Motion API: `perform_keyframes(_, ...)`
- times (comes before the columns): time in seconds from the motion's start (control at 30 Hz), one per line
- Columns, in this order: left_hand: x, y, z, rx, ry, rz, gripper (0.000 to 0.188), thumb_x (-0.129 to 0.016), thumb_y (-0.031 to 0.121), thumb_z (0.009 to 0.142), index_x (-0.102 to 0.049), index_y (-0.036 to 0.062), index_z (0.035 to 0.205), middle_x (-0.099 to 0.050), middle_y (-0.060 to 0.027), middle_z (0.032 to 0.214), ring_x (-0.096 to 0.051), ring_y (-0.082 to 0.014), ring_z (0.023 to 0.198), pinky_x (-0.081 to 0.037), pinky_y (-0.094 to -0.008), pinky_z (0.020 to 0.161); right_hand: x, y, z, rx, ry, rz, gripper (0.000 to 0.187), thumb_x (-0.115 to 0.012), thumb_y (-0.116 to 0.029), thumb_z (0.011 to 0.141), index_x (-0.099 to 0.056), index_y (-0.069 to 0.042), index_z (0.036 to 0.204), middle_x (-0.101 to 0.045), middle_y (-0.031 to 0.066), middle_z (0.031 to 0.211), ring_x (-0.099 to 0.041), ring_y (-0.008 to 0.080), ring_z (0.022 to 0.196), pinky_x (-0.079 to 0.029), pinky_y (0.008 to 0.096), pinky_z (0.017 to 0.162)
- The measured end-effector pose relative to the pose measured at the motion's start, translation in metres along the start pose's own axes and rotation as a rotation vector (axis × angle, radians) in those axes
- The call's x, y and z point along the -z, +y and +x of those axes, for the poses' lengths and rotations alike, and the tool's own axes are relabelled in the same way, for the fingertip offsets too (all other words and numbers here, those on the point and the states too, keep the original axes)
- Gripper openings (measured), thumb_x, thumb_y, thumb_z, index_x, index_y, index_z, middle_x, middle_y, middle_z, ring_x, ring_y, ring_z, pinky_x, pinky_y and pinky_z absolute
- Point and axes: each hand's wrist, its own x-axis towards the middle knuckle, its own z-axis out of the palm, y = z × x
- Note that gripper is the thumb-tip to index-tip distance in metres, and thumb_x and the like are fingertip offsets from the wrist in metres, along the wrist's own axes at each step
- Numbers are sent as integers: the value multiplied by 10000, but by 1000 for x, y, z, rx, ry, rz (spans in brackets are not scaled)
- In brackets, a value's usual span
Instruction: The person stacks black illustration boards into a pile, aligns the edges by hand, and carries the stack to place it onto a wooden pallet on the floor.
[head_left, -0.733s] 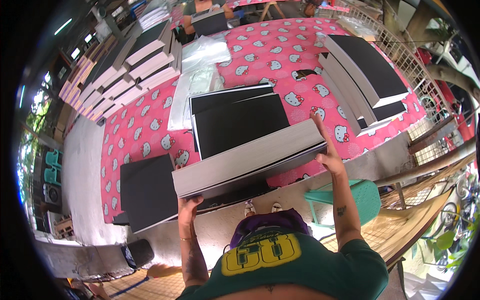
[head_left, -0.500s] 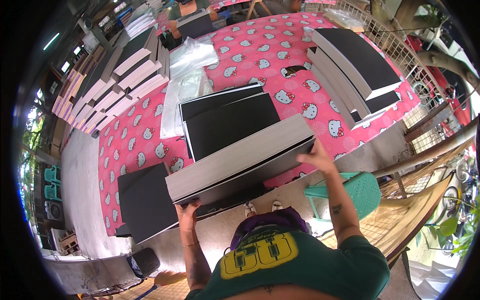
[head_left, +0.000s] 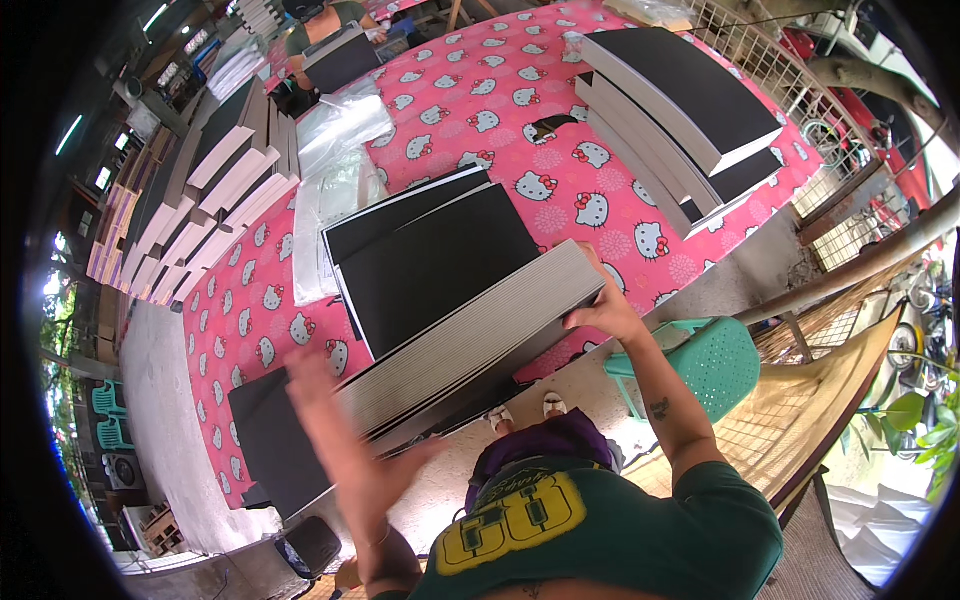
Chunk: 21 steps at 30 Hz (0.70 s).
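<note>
A thick stack of sheets with grey edges and a black outer face [head_left: 480, 345] stands on its long side near the table's front edge. My right hand [head_left: 608, 308] grips its right end, thumb on the near face and fingers reaching over the far side. My left hand [head_left: 352, 445] is off the stack's left end, fingers apart and smeared by motion. Right behind the stack lie black sheets [head_left: 440, 265] with white borders, partly covered by it. Beside my left hand, a black-topped pile [head_left: 275, 435] rests at the table's front left corner.
Tall piles of grey-edged blocks [head_left: 215, 185] stand at the left; another black-topped pile [head_left: 690, 95] is at the far right. Clear plastic sheets [head_left: 335, 190] lie on the pink patterned tablecloth [head_left: 560, 215]. A green stool [head_left: 700, 370] stands right of me. Across the table, another person [head_left: 325, 35] handles a dark block.
My left hand has let go of the stack's left end and come up beside it. My right hand keeps hold, its fingers now farther over the top. The view has shifted slightly.
</note>
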Motion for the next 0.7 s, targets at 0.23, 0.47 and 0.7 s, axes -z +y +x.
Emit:
perform_keyframes(0.23,-57,13,20,-38,-233,308,1058,-875,549,627,-430,36,1438,-556,-170,1128,-538,-340,1015,-380,-544,1028,-29,-36,-17,102,330,15,838,-872,-222,761,-461,-16,1462,-473,139,1437,-440,274,1358,-325,419,1148)
perform_keyframes(0.47,-61,17,20,-51,-231,354,1091,-851,581,639,-418,42,1483,-540,-190,1184,-538,-382,1105,-355,-577,1083,-60,-51,-44,129,726,-53,448,-761,-14,864,-634,22,1293,-570,142,1313,-563,229,1223,-438,346,1054)
perform_keyframes(0.7,-62,16,19,-57,-245,373,1126,-837,609,636,-404,38,1504,-531,-208,1220,-534,-396,1145,-347,-600,1089,-62,-56,-41,77,753,-69,407,-758,-18,871,-657,17,1264,-579,131,1291,-581,211,1184,-448,324,1024)
